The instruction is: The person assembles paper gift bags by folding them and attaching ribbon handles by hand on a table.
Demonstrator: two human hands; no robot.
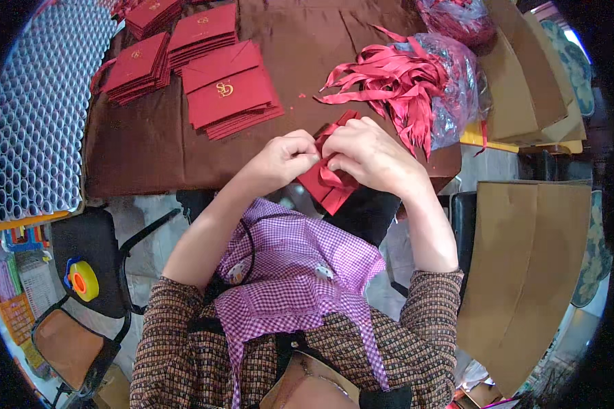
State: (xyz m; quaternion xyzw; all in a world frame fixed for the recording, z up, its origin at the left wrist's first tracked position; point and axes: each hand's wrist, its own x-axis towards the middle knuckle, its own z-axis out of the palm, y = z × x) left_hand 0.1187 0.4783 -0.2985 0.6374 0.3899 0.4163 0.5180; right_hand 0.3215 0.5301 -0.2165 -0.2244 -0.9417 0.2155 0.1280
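A small red paper bag (333, 198) is held flat and slanted at the table's front edge, its lower end jutting past it. Around it runs a red ribbon (330, 178), partly hidden by my fingers. My left hand (284, 158) is closed in a pinch at the bag's left side, thumb against forefinger at the ribbon. Over the bag's right side lies my right hand (370, 151), its fingers curled down on the ribbon and covering part of it. Past my hands, loose red ribbons (396, 78) spill from a clear plastic bag (457, 85).
Stacks of red paper bags with gold print (228, 88) lie on the brown cloth (136, 150) at the left. A patterned blue-white sheet (37, 109) covers the left side. Cardboard boxes (525, 273) stand right. A chair (82, 337) holds a yellow tape roll (84, 280).
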